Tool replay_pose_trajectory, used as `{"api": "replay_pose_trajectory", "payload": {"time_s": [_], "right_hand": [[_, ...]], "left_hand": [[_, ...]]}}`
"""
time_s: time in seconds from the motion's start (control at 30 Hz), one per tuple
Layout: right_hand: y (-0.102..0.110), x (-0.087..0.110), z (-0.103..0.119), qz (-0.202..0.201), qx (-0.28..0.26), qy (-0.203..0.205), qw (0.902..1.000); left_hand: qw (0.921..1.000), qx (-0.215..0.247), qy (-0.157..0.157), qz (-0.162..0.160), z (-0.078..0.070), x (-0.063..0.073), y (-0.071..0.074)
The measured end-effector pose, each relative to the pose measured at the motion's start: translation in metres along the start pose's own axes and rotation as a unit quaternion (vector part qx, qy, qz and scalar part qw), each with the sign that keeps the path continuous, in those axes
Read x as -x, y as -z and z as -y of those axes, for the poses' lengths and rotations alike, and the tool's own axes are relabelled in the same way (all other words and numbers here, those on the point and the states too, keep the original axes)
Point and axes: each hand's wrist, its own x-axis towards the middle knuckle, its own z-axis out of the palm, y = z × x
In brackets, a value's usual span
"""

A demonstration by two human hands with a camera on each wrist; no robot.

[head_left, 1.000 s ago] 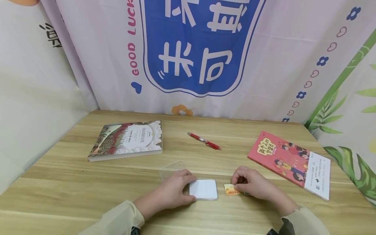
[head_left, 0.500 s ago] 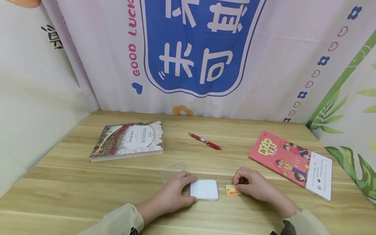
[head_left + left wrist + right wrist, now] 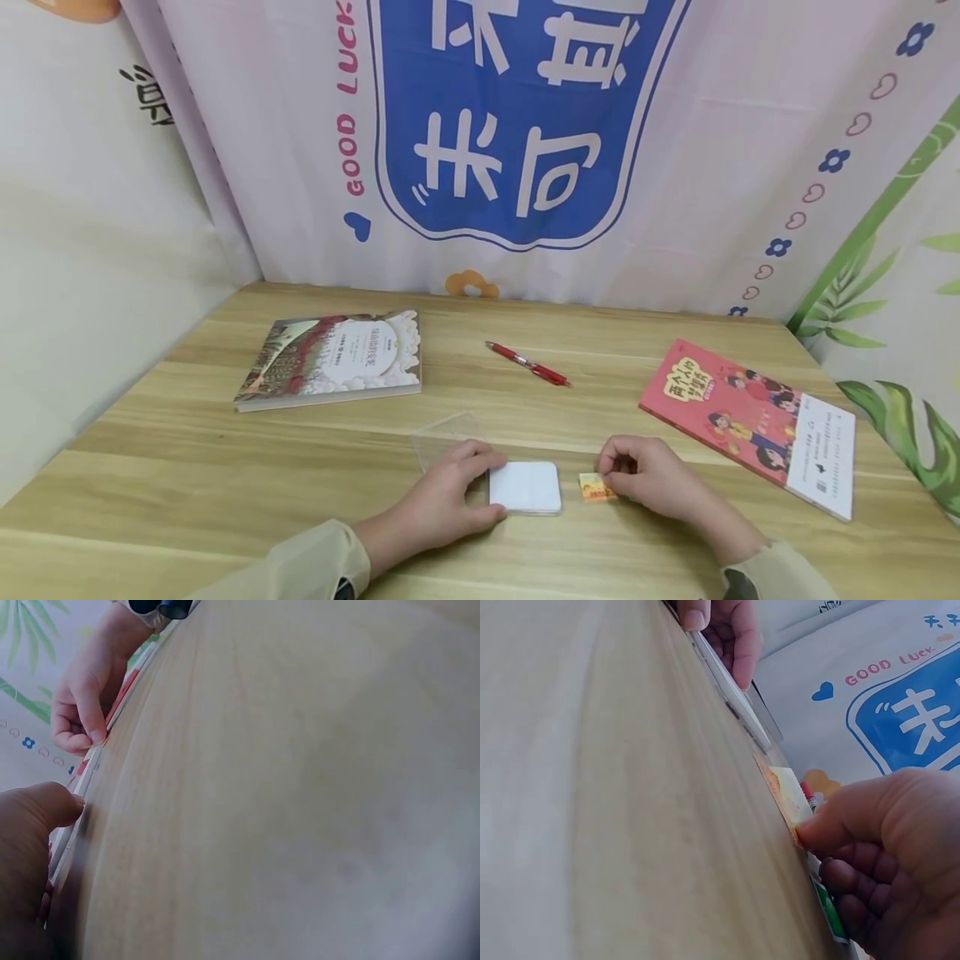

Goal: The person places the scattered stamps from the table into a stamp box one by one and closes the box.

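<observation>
My left hand [image 3: 450, 498] holds a flat white block with rounded corners and a clear rim [image 3: 525, 487], thumb at its near left corner and forefinger at its far left corner. Behind that hand, a clear plastic cover [image 3: 442, 435] is partly covered by the fingers. To the right, my right hand [image 3: 651, 477] pinches a small orange-and-yellow printed paper piece [image 3: 596, 487] between thumb and forefinger, close over the table. In the right wrist view, a green-printed piece [image 3: 829, 911] shows under the curled fingers of this hand.
A red pen [image 3: 528, 363] lies farther back on the wooden table [image 3: 300, 483]. One thick book [image 3: 330, 358] is at the back left, and a red-and-white book [image 3: 750, 425] lies at the right. A printed curtain [image 3: 300, 167] hangs behind the table.
The head view has shifted slightly, so everything appears a little farther right. Both hands keep their holds, and the green edge beside the right hand is hidden in the head view now.
</observation>
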Motion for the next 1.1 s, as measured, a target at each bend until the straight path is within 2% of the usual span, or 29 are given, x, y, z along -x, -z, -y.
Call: {"api": "replay_pose_trajectory", "payload": {"time_s": [0.3,0.57,1.1], "right_hand": [[0.001,-0.0009,0.0015,-0.007,-0.033,-0.02,0.9992],[0.0037,-0.0017,0.0033,-0.039,-0.042,-0.051,0.9971],[0.0074,-0.006,0.0083,-0.049,-0.078,-0.09,0.9916]], "left_hand": [[1.0,0.001,-0.006,-0.005,-0.0004,0.0011,-0.0006],[0.9999,-0.001,-0.008,-0.007,0.0012,0.0012,-0.002],[0.9999,-0.007,-0.006,-0.005,-0.0012,0.002,-0.0004]]}}
